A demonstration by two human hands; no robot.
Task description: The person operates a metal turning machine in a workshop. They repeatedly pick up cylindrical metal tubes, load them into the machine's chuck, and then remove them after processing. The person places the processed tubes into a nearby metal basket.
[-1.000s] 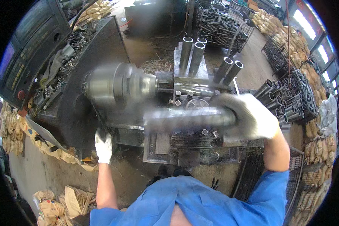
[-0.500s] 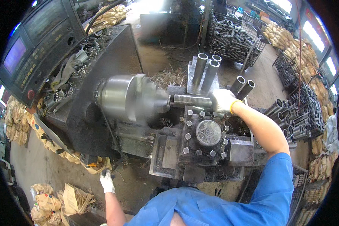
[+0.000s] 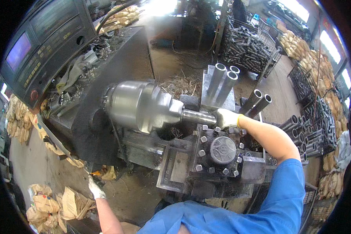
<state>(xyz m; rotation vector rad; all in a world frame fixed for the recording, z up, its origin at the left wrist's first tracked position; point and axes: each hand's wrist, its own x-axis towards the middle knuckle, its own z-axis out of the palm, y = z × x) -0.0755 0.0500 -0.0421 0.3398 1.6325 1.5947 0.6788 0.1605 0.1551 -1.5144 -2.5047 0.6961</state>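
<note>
A large shiny lathe chuck [image 3: 140, 105] sits in the middle of the picture with a steel tube [image 3: 197, 116] sticking out of it to the right. My right hand [image 3: 225, 118], in a white glove, is closed around the free end of that tube, just above the dark tool turret [image 3: 219, 152] studded with bolt heads. My left hand [image 3: 95, 189], also gloved, hangs low at the front left of the machine, near a lever under the bed; what it grips is unclear.
A control panel with a lit screen [image 3: 39, 50] stands at upper left. Steel tubes lean in a rack [image 3: 222, 80] behind the turret, more fill wire bins [image 3: 245, 46] and the right side [image 3: 312, 128]. Brown sacks [image 3: 62, 202] lie on the floor at lower left.
My right hand carried a tube from in front of the turret up to the chuck, and the tube now sits in it. My left hand dropped lower along the machine front.
</note>
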